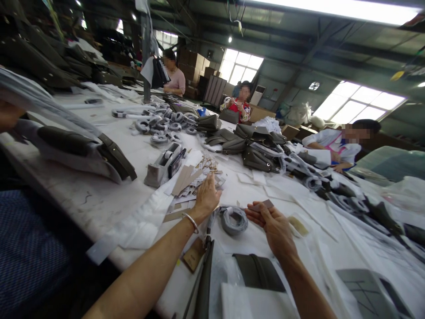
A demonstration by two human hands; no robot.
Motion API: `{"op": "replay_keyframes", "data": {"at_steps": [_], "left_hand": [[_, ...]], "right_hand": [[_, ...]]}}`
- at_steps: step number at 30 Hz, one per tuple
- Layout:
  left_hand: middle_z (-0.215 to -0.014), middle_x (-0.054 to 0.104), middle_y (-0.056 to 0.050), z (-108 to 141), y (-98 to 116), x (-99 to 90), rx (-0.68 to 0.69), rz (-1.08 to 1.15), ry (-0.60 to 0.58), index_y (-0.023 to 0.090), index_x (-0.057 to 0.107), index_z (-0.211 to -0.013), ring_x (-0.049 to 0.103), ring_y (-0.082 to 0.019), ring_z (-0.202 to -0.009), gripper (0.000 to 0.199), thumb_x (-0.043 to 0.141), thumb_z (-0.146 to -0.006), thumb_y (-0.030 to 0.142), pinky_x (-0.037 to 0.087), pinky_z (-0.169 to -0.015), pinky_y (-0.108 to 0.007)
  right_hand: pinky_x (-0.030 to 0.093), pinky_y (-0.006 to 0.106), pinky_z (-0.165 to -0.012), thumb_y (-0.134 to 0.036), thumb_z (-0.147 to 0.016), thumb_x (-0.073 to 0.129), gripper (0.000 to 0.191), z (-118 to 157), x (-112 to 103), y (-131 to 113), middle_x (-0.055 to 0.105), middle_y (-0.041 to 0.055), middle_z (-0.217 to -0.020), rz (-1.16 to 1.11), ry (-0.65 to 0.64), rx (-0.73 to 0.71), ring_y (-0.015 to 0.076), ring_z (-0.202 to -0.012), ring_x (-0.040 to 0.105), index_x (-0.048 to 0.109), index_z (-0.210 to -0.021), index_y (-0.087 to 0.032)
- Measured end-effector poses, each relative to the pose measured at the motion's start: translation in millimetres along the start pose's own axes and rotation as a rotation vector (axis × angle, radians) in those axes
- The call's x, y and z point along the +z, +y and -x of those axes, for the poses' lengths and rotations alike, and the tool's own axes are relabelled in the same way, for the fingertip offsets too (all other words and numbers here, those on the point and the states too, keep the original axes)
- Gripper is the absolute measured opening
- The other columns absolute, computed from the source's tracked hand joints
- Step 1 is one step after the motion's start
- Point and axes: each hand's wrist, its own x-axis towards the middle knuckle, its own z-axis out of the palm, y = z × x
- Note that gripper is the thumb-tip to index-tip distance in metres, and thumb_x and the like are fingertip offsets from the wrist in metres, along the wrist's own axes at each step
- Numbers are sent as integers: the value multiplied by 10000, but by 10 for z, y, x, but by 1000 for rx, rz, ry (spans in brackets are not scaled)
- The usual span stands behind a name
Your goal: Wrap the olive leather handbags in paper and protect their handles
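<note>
My left hand (206, 197), a bangle at its wrist, reaches to the near edge of a pile of small card pieces (190, 179). Its fingers are stretched out, the thumb apart, and I see nothing held in it. Between thumb and fingers of my right hand (274, 223) is a small grey-brown card piece (266, 204). A wrapped coil of strap (234, 221) lies between the hands. Below it, closest to me, is a dark olive handbag (257, 271) partly covered by white wrapping. A brown tag (194, 255) rests at its left.
A tape dispenser (160, 167) stands left of the card pile. Wrapped strap coils (159, 126) and olive bags (255, 157) are heaped farther back. At left, another bag (69, 141) lies beside a person's arm. Several people work around the table.
</note>
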Motion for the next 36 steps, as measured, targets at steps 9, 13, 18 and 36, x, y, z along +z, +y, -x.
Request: {"op": "replay_keyframes", "data": {"at_steps": [9, 13, 18, 36], "left_hand": [[-1163, 701, -60, 195, 122, 35, 348, -261, -342, 198, 641, -1178, 645, -229, -1069, 375, 623, -836, 352, 484, -979, -334], [-1107, 715, -84, 252, 95, 94, 352, -333, -449, 196, 638, -1188, 656, -277, -1026, 473, 666, -738, 340, 516, -916, -376], [-1046, 703, -93, 281, 150, 115, 306, -397, -451, 193, 658, -1066, 649, -263, -999, 330, 604, -765, 317, 524, -873, -356], [-1062, 681, -73, 317, 243, 127, 341, -315, -316, 183, 638, -1070, 615, -218, -1039, 259, 571, -821, 151, 488, -947, -320]], "right_hand": [[583, 283, -489, -679, -578, 776, 569, 45, 20, 133, 728, 35, -650, 304, -99, 116, 190, -507, 690, 631, -782, -168], [543, 279, -431, -660, -684, 690, 500, 2, -31, 215, 688, -7, -561, 451, -69, 68, 176, -435, 643, 619, -835, -189], [593, 340, -584, -630, -697, 696, 462, -22, -3, 227, 739, 43, -694, 444, -86, 0, 221, -601, 705, 636, -820, -188], [489, 336, -705, -285, -823, 615, 99, 8, 91, 387, 686, 22, -747, 854, -158, -532, 206, -714, 620, 661, -762, -222]]}}
